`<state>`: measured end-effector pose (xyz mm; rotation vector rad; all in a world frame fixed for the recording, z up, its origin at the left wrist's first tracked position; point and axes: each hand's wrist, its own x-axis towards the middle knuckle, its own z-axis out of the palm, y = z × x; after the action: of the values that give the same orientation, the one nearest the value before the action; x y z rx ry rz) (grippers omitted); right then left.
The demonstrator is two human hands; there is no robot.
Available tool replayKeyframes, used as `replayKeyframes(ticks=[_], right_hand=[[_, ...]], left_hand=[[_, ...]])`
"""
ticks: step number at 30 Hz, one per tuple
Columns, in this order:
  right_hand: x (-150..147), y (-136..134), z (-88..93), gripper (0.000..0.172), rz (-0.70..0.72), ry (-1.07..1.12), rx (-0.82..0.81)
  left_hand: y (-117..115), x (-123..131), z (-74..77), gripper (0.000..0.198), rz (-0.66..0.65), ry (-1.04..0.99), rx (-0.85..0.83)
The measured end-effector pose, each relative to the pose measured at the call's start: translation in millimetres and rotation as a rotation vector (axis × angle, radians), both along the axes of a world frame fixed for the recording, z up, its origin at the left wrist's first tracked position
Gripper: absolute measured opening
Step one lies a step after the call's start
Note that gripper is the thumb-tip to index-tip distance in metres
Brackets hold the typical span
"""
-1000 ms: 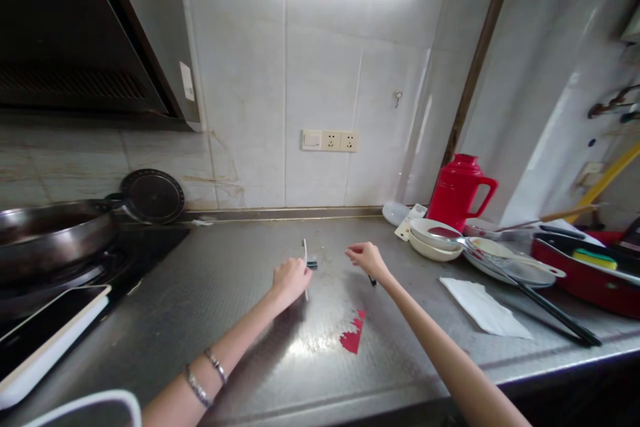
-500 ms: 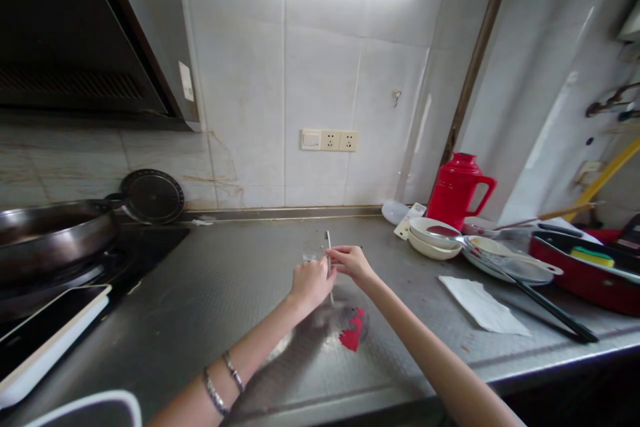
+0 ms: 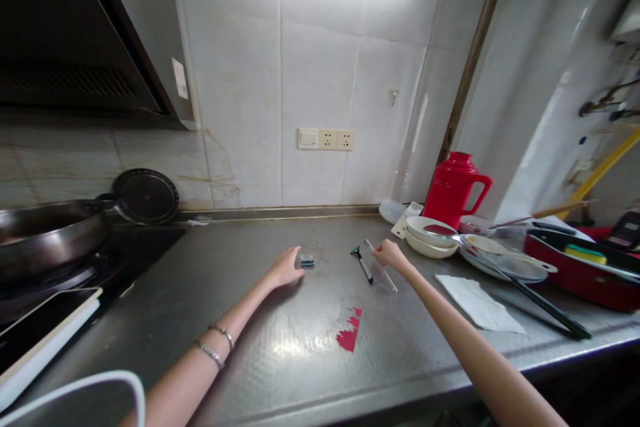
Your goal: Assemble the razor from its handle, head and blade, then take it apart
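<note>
My left hand [image 3: 287, 267] reaches in over the counter, thumb and fingers apart, at the left side of a small clear box with dark bluish contents [image 3: 307, 261]. Whether the fingertips touch the box I cannot tell. My right hand [image 3: 392, 255] pinches a thin pale stick [image 3: 389, 278], which slants down to the right close to the counter; its exact kind is too small to make out. Between the two hands lies a razor [image 3: 364, 267], with a dark handle and a greenish head at its upper left end.
A red patch [image 3: 349, 333] marks the steel counter [image 3: 280, 360] in front. At right are a white napkin [image 3: 480, 303], stacked bowls [image 3: 431, 245], a red thermos jug [image 3: 455, 190] and a red pan [image 3: 580, 273]. A steel pan [image 3: 55, 230] stands on the stove at left.
My hands, earlier together around the thin stick, have parted. The left moved left to the small box; the right carried the stick right. The razor now shows on the counter.
</note>
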<state>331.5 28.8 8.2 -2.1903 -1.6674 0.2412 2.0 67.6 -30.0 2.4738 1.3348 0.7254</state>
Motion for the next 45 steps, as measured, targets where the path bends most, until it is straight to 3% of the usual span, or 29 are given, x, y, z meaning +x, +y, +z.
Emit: replayKeyframes(ticks=[4,11,15,19,22,25,28,31,35,39,45], right_hand=[[-2,6,-10.1,0.014,0.008,-0.066,-0.038],[-1,10,-18.3,0.011,-0.001,-0.141,-0.035],[0,5,-14.2,0.016,-0.001,-0.163,-0.014],[-2,-1,1.1,0.023,0.029,-0.197,0.052],[-9,-5,16.2,0.023,0.134,-0.217,0.127],[-24,-9,29.0,0.024,0.326,-0.185,0.216],[-44,-16,36.9,0.036,0.586,-0.085,0.253],[-64,-25,40.5,0.053,0.737,-0.046,0.228],[-83,-34,41.7,0.064,0.842,-0.084,0.155],[-91,-39,42.6,0.054,0.878,-0.101,0.113],[-63,-39,46.8,0.057,0.778,-0.099,0.033]], left_hand=[[8,-1,-11.4,0.062,-0.03,-0.006,-0.031],[10,0,-11.0,0.052,-0.038,0.001,-0.022],[10,0,-9.7,0.053,-0.032,-0.03,-0.031],[8,0,-7.1,0.053,-0.022,-0.059,-0.013],[7,0,-4.8,0.054,-0.028,-0.091,0.013],[1,4,-0.4,0.054,-0.046,-0.147,0.045],[-10,12,8.2,0.054,-0.113,-0.202,0.076],[-27,21,20.3,0.054,-0.185,-0.25,0.087],[-48,32,35.7,0.053,-0.257,-0.282,0.082],[-61,39,42.1,0.054,-0.237,-0.246,0.025],[-63,33,37.3,0.064,-0.242,-0.235,0.02]])
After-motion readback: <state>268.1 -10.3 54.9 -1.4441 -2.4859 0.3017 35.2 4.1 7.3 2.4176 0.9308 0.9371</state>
